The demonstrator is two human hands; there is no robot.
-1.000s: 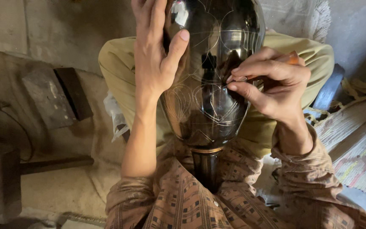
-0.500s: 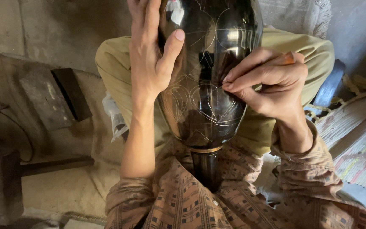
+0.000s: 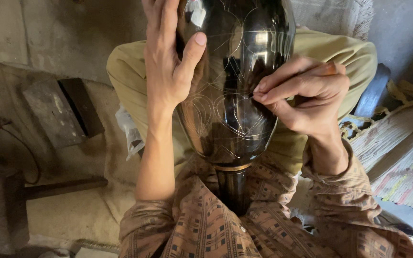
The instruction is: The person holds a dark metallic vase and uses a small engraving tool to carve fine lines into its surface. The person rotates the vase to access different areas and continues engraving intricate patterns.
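Observation:
A shiny black vase (image 3: 237,95) with thin scratched line patterns lies across my lap, its narrow neck pointing towards my body. My left hand (image 3: 168,62) presses flat against the vase's left side, thumb spread over the front. My right hand (image 3: 307,91) pinches a small engraving tool (image 3: 328,69) with an orange-brown handle, its tip touching the vase's right side. My legs in olive trousers (image 3: 340,52) are under the vase.
A dark flat block and a grey slab (image 3: 63,112) lie on the dusty floor at left. A striped woven mat (image 3: 397,153) and frayed rope lie at right. A white crumpled scrap (image 3: 129,129) sits by my left knee.
My right hand has slid up and right along the vase with the tool. The left hand has stayed pressed on the vase.

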